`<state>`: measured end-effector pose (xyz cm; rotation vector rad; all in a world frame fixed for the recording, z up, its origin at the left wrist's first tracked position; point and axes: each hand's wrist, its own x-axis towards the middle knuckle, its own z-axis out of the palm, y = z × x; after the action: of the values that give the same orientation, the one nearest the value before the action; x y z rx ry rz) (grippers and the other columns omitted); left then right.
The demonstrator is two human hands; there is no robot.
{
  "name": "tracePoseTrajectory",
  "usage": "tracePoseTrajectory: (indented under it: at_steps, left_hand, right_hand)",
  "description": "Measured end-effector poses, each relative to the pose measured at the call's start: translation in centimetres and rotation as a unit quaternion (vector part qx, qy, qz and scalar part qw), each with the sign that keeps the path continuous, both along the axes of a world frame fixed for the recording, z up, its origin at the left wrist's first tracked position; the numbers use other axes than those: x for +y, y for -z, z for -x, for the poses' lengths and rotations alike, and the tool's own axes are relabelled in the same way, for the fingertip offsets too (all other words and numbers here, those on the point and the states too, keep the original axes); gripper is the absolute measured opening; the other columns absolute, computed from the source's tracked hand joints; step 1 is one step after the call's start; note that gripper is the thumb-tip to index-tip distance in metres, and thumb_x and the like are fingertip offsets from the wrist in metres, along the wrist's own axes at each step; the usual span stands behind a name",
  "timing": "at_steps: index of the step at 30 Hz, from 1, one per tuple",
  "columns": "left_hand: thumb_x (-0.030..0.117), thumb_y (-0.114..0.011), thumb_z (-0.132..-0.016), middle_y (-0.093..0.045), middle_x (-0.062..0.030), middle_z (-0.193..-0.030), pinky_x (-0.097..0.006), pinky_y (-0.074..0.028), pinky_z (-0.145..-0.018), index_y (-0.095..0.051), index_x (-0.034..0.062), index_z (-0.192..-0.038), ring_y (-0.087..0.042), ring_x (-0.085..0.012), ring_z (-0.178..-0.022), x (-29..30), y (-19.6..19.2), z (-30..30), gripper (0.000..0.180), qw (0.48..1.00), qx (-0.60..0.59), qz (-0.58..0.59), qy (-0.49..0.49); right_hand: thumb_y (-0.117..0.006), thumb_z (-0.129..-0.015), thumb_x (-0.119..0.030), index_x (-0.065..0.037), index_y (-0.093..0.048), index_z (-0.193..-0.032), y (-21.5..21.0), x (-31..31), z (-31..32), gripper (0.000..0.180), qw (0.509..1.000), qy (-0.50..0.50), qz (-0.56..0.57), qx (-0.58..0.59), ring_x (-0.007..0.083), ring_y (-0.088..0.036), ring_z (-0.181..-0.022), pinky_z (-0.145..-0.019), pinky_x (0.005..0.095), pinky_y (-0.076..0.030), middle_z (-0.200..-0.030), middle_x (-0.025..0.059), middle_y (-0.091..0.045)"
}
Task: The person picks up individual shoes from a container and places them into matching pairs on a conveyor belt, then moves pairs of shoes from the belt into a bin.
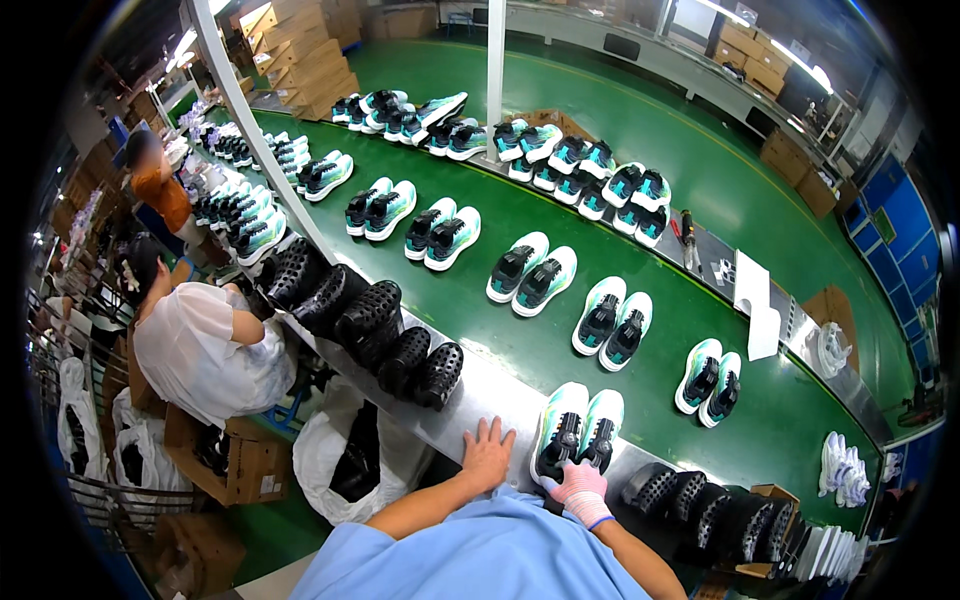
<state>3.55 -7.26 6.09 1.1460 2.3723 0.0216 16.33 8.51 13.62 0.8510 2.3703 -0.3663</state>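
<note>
A pair of sneakers (572, 428), white, pale green and teal with black tongues, stands at the belt's near edge, toes pointing away. My right hand (582, 490), in a pinkish-white knit glove, closes on the heel end of the pair; its fingertips are partly hidden there. My bare left hand (488, 456) lies palm down on the metal ledge (500, 395) left of the shoes, fingers spread, holding nothing. Black perforated shoe-shaped pieces (370, 315) are lined up on the ledge farther left. More such black pieces (690, 505) sit right of my gloved hand.
Several sneaker pairs (610, 322) stand along the green belt (450, 300); others are stacked on the far ledge (575, 165). A seated person (205, 340) in white is at left. White paper sheets (755, 300) lie at right. A white sack (345, 460) stands below the ledge.
</note>
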Motion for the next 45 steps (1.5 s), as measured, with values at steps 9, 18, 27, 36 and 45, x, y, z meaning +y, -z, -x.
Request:
tracePoseTrajectory:
  at_steps: [9,18,27,36,45]
  left_hand:
    - [0.027,-0.074,-0.088,-0.025,-0.0237,-0.164,-0.072,-0.031,-0.111,-0.038,0.014,-0.156,-0.024,-0.0498,-0.149,0.1,0.4,-0.1,0.078,1.0,-0.002,-0.007,-0.013]
    - [0.033,-0.076,-0.087,-0.027,-0.0244,-0.163,-0.071,-0.034,-0.108,-0.038,0.0145,-0.157,-0.026,-0.0496,-0.149,-0.1,0.6,-0.3,0.082,0.999,0.03,-0.006,-0.016]
    - [0.02,-0.063,-0.092,-0.034,-0.0222,-0.158,-0.071,-0.038,-0.103,-0.048,0.0125,-0.15,-0.033,-0.0469,-0.143,-0.3,0.0,-0.4,0.06,0.998,0.041,-0.04,-0.017]
    - [0.02,-0.059,-0.095,-0.034,-0.0236,-0.157,-0.073,-0.038,-0.102,-0.048,0.012,-0.15,-0.033,-0.0482,-0.143,-0.3,0.5,-0.5,0.057,0.998,0.046,-0.044,-0.016]
    - [0.02,-0.058,-0.095,-0.035,-0.0236,-0.155,-0.072,-0.04,-0.1,-0.05,0.0116,-0.148,-0.034,-0.048,-0.141,0.1,0.4,-0.6,0.054,0.997,0.056,-0.051,-0.016]
  right_hand:
    - [-0.069,-0.08,-0.067,-0.015,-0.075,-0.111,0.5,0.0,-0.5,0.061,0.999,0.004,-0.008,0.034,0.0349,-0.069,-0.108,-0.088,0.0476,-0.057,-0.111,0.0183,-0.069]
    - [-0.068,-0.079,-0.067,-0.017,-0.074,-0.118,0.5,0.0,-0.4,0.063,1.0,0.008,-0.005,0.011,0.0358,-0.068,-0.11,-0.09,0.0478,-0.056,-0.114,0.0189,-0.07]
    - [-0.071,-0.076,-0.067,-0.021,-0.073,-0.122,0.6,-0.1,0.1,0.064,1.0,0.01,0.001,-0.008,0.0355,-0.069,-0.109,-0.091,0.0464,-0.057,-0.116,0.0196,-0.069]
    - [-0.072,-0.077,-0.065,-0.021,-0.073,-0.121,0.3,-0.3,0.0,0.063,1.0,0.008,-0.01,0.009,0.0345,-0.071,-0.106,-0.091,0.0464,-0.057,-0.112,0.0196,-0.07]
    - [-0.073,-0.073,-0.071,-0.021,-0.074,-0.122,1.5,0.7,-0.6,0.069,1.0,0.019,0.013,0.009,0.0368,-0.069,-0.109,-0.091,0.0465,-0.057,-0.115,0.0205,-0.069]
